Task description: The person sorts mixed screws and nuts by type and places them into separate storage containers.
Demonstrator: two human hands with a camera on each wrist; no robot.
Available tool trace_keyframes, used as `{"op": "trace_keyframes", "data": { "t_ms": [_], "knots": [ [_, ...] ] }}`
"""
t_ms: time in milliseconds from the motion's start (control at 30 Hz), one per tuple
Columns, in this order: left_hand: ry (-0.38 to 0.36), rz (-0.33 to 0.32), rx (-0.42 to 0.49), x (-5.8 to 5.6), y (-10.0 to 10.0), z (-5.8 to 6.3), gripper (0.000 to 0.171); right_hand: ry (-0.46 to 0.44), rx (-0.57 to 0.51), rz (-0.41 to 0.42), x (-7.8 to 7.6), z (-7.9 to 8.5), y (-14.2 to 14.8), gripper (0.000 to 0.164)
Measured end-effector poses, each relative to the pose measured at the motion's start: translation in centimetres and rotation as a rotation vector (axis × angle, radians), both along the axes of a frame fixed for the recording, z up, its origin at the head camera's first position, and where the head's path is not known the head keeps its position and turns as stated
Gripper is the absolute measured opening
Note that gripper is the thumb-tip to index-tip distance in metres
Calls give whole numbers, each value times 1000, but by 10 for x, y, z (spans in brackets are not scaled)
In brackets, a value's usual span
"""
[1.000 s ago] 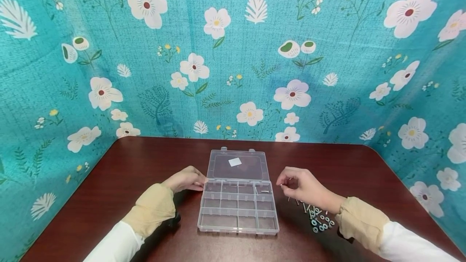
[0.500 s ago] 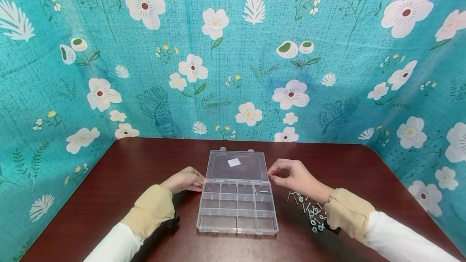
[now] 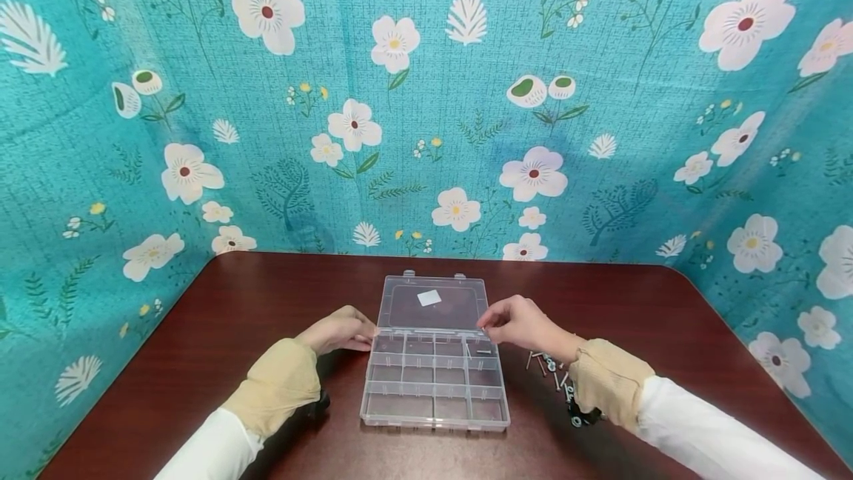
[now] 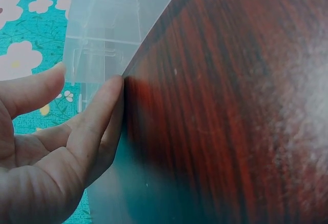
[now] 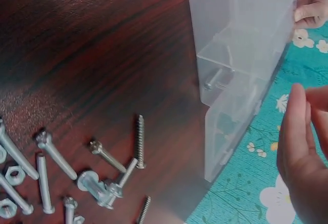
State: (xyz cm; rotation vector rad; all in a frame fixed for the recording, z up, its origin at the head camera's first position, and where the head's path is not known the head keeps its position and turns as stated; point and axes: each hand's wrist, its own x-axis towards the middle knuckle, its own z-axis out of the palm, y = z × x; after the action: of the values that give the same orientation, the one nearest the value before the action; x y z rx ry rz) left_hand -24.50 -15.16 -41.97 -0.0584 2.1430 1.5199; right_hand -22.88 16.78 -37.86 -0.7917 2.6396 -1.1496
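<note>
A clear plastic compartment box lies on the table with its lid folded back. My left hand touches the box's left side near the hinge. In the left wrist view, its fingers are mostly straight and its thumb stands apart. Over the back right compartment, my right hand pinches a small shiny metal fastener, whose exact kind I cannot tell. The right wrist view hides that piece behind the fingers. Screws lie in the back right compartment.
Right of the box is a loose pile of screws, bolts, nuts and washers, partly covered by the right forearm in the head view. A white label lies on the lid. Floral cloth hangs behind the dark wooden table.
My right hand has moved left from beside the box to over its back right compartment, carrying the small metal fastener. The left hand and box have stayed in place.
</note>
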Motion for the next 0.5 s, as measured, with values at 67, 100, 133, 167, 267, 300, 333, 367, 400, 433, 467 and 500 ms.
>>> {"op": "trace_keyframes", "data": {
  "t_ms": [67,100,133,167,267,300,333,367,400,433,467,500],
  "knots": [
    [0,-5,1,0,0,0,25,-7,-11,21,0,-2,0,14],
    [1,-9,0,0,0,1,26,-13,-18,30,0,-3,0,14],
    [1,-7,-1,0,0,1,26,-14,-23,37,0,-4,0,14],
    [1,-8,-2,1,0,1,26,-16,-32,47,0,-5,1,14],
    [1,-11,-1,1,0,1,26,-37,-23,44,-1,-9,0,14],
    [2,-11,0,1,-1,1,25,-68,-17,25,-1,-10,-1,14],
    [4,-14,2,1,-1,1,25,-84,-13,19,-2,-10,-1,14],
    [4,-17,4,1,-1,0,25,-98,-7,12,-2,-11,-1,14],
    [6,-17,5,1,-1,0,25,-113,4,1,-2,-10,-1,14],
    [7,-13,5,0,-1,0,25,-121,10,-5,-2,-9,-1,14],
    [8,-10,4,0,-1,-1,24,-123,23,-11,-2,-8,-1,14],
    [7,-10,3,0,-1,-1,24,-122,38,-14,-1,-6,0,14]
  ]
}}
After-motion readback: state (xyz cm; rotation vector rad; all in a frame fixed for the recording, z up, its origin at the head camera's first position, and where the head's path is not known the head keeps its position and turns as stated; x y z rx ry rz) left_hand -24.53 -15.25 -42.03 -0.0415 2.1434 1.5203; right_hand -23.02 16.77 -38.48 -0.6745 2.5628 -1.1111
